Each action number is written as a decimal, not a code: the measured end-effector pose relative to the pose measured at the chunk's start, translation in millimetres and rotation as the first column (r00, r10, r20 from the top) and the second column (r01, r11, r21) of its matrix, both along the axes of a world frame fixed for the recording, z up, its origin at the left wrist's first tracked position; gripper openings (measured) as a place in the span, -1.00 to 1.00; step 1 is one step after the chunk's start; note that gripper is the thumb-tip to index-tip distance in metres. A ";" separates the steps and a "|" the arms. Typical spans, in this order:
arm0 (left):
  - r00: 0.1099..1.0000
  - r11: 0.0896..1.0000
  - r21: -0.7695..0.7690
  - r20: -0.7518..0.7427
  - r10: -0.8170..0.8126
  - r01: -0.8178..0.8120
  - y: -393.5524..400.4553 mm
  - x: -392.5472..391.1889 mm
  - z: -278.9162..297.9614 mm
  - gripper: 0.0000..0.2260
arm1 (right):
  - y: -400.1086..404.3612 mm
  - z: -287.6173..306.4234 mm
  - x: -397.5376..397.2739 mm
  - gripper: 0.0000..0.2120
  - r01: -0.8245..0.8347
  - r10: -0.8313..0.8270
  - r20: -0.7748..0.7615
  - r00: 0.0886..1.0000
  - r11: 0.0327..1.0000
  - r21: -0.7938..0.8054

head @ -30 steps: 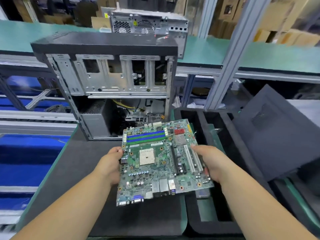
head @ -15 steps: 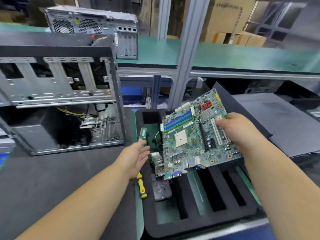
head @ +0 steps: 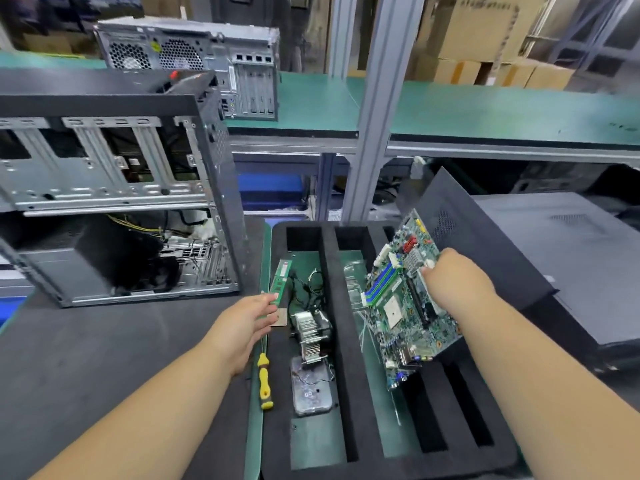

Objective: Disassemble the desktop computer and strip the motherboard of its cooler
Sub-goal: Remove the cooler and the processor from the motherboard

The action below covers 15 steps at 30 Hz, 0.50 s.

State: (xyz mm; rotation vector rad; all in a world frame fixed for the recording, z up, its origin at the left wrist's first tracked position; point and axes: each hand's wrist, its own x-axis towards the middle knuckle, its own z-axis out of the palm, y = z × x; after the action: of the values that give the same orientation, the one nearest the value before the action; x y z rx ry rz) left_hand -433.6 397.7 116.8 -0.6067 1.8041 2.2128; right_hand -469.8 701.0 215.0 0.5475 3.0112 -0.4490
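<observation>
My right hand (head: 453,285) grips the tilted motherboard (head: 405,299) above the foam tray (head: 332,306); my left hand (head: 246,323) hovers open. One-handed, it could slip and snag a divider.

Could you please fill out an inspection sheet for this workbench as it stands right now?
Surface: dark mat on the bench, with a black foam tray at its right edge.
Job's things: motherboard tilted above the tray's right slot, cooler socket bare; heatsink cooler lying in the left slot; opened computer case on the mat.
Clutter: yellow screwdriver, memory stick, drive in the left slot.
Hands: right hand grips the motherboard's edge; left hand fingers straight, holding nothing, beside the tray.
Cables: loose wires in the left slot; yellow wires inside the case.
Surroundings: second case, side panels, cardboard boxes.
</observation>
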 end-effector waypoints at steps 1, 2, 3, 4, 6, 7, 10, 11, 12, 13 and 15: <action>1.000 1.000 -0.005 0.005 0.011 -0.011 0.0 -0.2 -0.6 -0.81 | -0.2 -7.2 -2.0 -0.67 -0.005 0.005 0.013 1.000 1.000 -0.008; 1.000 1.000 -0.006 0.011 0.023 -0.023 -0.2 -0.1 -1.1 -0.79 | -0.7 -14.5 -4.0 -0.67 -0.008 0.008 0.027 1.000 1.000 -0.012; 0.999 0.999 -0.006 0.015 0.034 -0.034 -0.2 0.0 -1.1 -0.78 | -1.1 -21.5 -6.2 -0.65 -0.009 0.010 0.039 0.999 1.000 -0.013; 0.999 0.999 -0.009 0.018 0.040 -0.040 -0.3 0.3 -1.3 -0.78 | -1.7 -27.8 -8.2 -0.64 -0.011 0.011 0.048 0.999 1.000 -0.013; 0.999 0.998 -0.031 0.023 0.047 -0.046 -0.7 1.1 -2.4 -0.79 | -2.2 -38.5 -11.6 -0.61 -0.017 0.019 0.058 0.998 1.000 -0.022; 0.998 0.998 -0.052 0.028 0.048 -0.046 -0.8 1.6 -3.4 -0.80 | -1.8 -43.1 -13.6 -0.61 -0.020 0.021 0.063 0.998 0.999 -0.030; 0.998 0.988 -0.148 0.042 0.045 -0.039 -3.0 2.0 -9.8 -0.81 | 1.8 -54.3 -19.4 -0.63 -0.023 0.026 0.086 0.996 0.999 -0.038; 0.998 0.981 -0.189 0.049 0.045 -0.035 -4.3 1.7 -12.6 -0.82 | 3.2 -57.5 -21.1 -0.63 -0.020 0.024 0.096 0.995 0.999 -0.044; 0.998 0.972 -0.233 0.056 0.042 -0.028 -6.0 1.7 -15.8 -0.82 | 4.0 -60.4 -22.8 -0.63 -0.013 0.019 0.108 0.994 0.998 -0.054; 0.997 0.960 -0.280 0.065 0.031 -0.012 -7.4 2.1 -19.2 -0.82 | 5.3 -63.7 -24.4 -0.64 -0.006 0.014 0.119 0.993 0.998 -0.063; 0.996 0.921 -0.388 0.085 -0.003 0.036 -9.3 3.9 -25.8 -0.85 | 7.5 -71.2 -27.2 -0.66 0.010 0.001 0.137 0.991 0.997 -0.075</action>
State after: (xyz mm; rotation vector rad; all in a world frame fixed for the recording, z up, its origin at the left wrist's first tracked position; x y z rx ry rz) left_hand -429.7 388.4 91.0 -0.7370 2.2112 1.7909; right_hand -497.1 708.5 143.9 0.5555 2.8498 -0.5017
